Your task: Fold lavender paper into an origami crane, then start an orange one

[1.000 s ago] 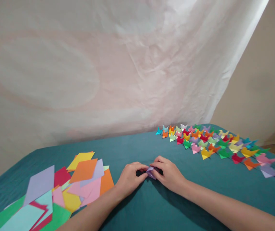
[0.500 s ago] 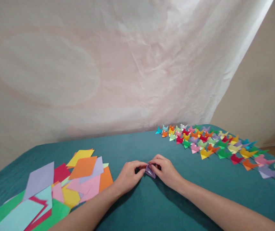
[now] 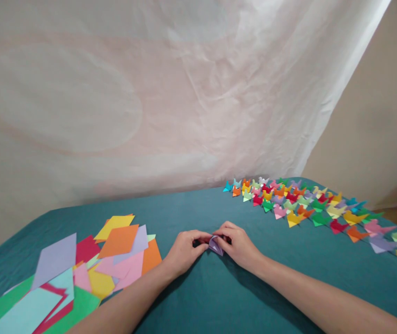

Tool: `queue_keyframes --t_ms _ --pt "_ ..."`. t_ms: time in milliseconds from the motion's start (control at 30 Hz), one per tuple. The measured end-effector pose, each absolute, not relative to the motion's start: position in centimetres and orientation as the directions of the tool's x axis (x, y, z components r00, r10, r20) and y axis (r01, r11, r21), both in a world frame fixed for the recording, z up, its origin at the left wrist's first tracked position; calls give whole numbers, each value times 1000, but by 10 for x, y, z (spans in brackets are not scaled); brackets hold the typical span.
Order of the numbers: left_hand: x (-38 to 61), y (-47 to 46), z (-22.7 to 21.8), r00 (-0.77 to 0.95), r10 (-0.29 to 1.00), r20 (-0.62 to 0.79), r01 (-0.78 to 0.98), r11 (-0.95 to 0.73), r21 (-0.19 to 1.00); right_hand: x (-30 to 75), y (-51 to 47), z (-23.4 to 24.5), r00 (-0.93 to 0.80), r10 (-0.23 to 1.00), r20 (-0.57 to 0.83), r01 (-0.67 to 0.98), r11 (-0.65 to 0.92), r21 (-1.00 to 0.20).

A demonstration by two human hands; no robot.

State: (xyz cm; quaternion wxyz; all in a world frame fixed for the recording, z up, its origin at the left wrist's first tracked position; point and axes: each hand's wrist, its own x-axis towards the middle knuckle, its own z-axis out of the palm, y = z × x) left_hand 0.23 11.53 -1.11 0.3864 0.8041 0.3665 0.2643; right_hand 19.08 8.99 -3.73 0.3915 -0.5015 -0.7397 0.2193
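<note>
A small folded lilac paper piece (image 3: 215,244) rests on the teal cloth (image 3: 289,269) in the middle of the table. My left hand (image 3: 184,250) pinches its left side with curled fingers. My right hand (image 3: 238,243) pinches its right side, fingertips pressed onto the top fold. Most of the piece is hidden between the two hands.
Loose coloured paper squares (image 3: 80,269) lie scattered at the left front. Several folded paper figures (image 3: 310,208) stand in rows at the right, running to the table's right edge. A wrinkled white sheet (image 3: 150,102) hangs behind the table.
Both hands stay on the lilac piece with only small finger shifts. The view has drifted slightly.
</note>
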Motion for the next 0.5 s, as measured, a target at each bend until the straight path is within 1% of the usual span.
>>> queue_keyframes --t_ms 333,500 --pt "5 119 -12 574 810 116 403 -403 822 193 91 -41 -189 910 369 565 408 -717" --pt "7 124 -14 566 813 134 425 -427 798 193 91 -41 -196 909 368 563 411 -717"
